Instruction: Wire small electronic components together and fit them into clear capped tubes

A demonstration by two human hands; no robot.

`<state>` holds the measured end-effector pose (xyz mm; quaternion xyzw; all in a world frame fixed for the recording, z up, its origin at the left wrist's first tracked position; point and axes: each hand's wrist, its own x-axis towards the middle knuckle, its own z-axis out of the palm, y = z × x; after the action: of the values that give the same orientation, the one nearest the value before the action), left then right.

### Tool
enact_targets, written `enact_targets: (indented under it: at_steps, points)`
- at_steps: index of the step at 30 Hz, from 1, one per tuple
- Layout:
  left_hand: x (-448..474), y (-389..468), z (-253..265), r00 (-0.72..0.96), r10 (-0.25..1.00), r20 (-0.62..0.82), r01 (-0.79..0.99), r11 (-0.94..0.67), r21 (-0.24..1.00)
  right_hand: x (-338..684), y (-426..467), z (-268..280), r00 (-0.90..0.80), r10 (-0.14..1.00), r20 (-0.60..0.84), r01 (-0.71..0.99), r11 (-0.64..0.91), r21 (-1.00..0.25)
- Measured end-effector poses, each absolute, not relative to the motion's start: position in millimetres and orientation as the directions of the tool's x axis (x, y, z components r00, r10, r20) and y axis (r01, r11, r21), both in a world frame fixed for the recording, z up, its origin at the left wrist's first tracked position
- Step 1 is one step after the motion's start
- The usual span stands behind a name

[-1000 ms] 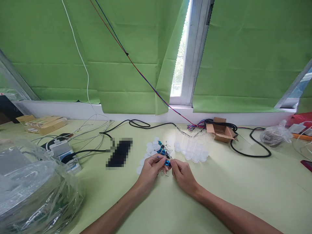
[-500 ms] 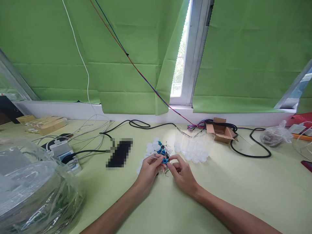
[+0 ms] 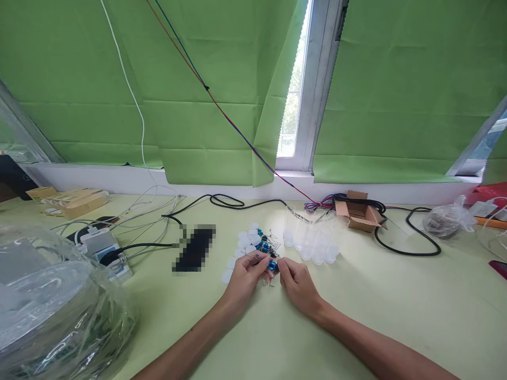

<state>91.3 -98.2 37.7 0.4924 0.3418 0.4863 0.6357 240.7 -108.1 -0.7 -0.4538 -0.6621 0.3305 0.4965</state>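
Spotting white caps [image 3: 242, 243] loose on the counter [image 3: 174, 301], probably for easy grabbing; gripping a small blue part [image 3: 271, 265] between both hands, left hand [image 3: 243, 273] likely steadying it; pinching its dark right end with right hand [image 3: 298, 281] (too tiny for detail); clear tubes [image 3: 312, 243] bunched just beyond, maybe for reach.

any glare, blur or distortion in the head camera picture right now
All in the head view: the window gap is washed out; bright glints streak the lower-left plastic bag; a dark patch is pixelated; the blue part in the left hand is too small for fine detail.
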Motion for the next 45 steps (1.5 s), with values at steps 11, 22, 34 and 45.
enact_targets:
  at_steps: [11,22,34,45]
  points:
    - [91.3,-95.9,38.0,0.249,0.968,0.006,-0.356,0.086,0.931,239.7,-110.5,2.6,-0.059,0.947,0.316,0.231,0.321,-0.918]
    - [89.6,-95.3,37.1,0.262,0.965,0.021,-0.352,0.075,0.933,240.7,-110.5,0.7,-0.132,0.939,0.319,0.212,0.341,-0.916]
    - [91.4,-97.1,34.8,0.321,0.946,0.044,-0.299,0.057,0.953,240.1,-106.6,-3.5,-0.079,0.927,0.366,0.290,0.373,-0.881]
    - [90.0,-94.8,36.5,0.242,0.970,-0.030,-0.412,0.131,0.902,239.5,-111.5,3.7,-0.105,0.936,0.337,0.199,0.352,-0.915]
